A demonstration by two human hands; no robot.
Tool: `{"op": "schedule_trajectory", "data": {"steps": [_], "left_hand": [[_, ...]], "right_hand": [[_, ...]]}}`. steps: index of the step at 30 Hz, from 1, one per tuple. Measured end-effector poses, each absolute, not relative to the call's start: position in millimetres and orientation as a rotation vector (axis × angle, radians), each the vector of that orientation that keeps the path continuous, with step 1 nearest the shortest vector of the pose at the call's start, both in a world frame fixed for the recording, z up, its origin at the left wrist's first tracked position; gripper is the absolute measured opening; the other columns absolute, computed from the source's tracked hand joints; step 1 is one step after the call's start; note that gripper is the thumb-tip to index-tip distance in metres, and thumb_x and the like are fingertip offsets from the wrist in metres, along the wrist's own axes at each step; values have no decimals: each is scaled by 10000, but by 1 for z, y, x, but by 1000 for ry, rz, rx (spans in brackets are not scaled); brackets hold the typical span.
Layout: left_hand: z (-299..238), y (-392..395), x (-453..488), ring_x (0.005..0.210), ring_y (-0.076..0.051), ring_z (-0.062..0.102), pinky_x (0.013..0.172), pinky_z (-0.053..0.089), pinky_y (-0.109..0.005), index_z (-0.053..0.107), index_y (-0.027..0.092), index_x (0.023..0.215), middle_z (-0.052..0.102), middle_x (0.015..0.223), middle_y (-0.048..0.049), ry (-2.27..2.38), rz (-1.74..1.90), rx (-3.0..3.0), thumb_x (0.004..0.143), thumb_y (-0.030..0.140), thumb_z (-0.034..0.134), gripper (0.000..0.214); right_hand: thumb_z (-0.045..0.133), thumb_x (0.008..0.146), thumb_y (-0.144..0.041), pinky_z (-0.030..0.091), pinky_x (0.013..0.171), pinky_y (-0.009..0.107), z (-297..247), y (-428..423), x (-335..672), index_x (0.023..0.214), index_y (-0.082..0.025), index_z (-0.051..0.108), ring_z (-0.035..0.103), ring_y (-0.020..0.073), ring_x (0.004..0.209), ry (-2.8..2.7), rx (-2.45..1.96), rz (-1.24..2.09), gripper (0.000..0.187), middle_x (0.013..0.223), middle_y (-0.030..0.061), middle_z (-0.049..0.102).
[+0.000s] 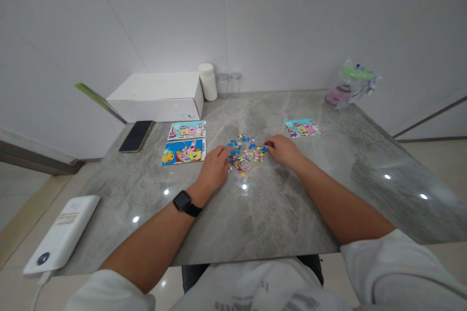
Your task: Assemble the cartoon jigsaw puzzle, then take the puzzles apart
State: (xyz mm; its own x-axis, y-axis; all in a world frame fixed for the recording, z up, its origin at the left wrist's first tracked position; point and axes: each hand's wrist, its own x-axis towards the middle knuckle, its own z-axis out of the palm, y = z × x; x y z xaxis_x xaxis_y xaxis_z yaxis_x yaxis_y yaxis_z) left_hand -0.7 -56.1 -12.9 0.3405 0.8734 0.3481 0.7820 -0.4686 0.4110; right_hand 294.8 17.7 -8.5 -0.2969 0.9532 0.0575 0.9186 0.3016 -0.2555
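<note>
A loose pile of small jigsaw puzzle pieces [243, 158] lies mid-table, mostly blue, yellow and pink. At its left edge is my left hand [216, 165], with a black watch [182, 200] on the wrist. Its fingers are curled together against the pieces, and what they hold, if anything, is hidden. On the pile's right side, my right hand [282, 148] pinches a blue puzzle piece [264, 148] with thumb and forefinger. Left of the pile lie two cartoon picture cards, an upper card [187, 130] and a lower card [184, 151]. Another cartoon card [303, 128] lies beyond my right hand.
A black phone [136, 136] lies at the left, by a white box [156, 97]. Behind stand a white cylinder [207, 82] and two clear jars [235, 85]. A plastic-wrapped cup [348, 86] is back right. A white power bank [62, 233] with a cable sits at the front-left edge.
</note>
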Motion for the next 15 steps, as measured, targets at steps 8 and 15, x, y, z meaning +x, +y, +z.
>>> {"op": "schedule_trajectory", "data": {"steps": [8,15], "left_hand": [[-8,-59,-1,1188,-265,649,1050,546,-443,618,194,1372,670,1303,-126,1461,859,2408,969,198,569,407],[-12,-59,-2,1244,-279,613,1105,504,-465,606,195,1385,657,1313,-127,1459,816,2441,984,260,584,407]], "right_hand": [[663,879,-292,491,701,271,-23,30,290,918,-190,703,641,165,748,-1890,-1500,808,116,811,11,716],[613,920,-358,531,797,312,-20,26,285,1038,-194,712,661,185,847,-1854,-1354,847,225,949,44,752]]}}
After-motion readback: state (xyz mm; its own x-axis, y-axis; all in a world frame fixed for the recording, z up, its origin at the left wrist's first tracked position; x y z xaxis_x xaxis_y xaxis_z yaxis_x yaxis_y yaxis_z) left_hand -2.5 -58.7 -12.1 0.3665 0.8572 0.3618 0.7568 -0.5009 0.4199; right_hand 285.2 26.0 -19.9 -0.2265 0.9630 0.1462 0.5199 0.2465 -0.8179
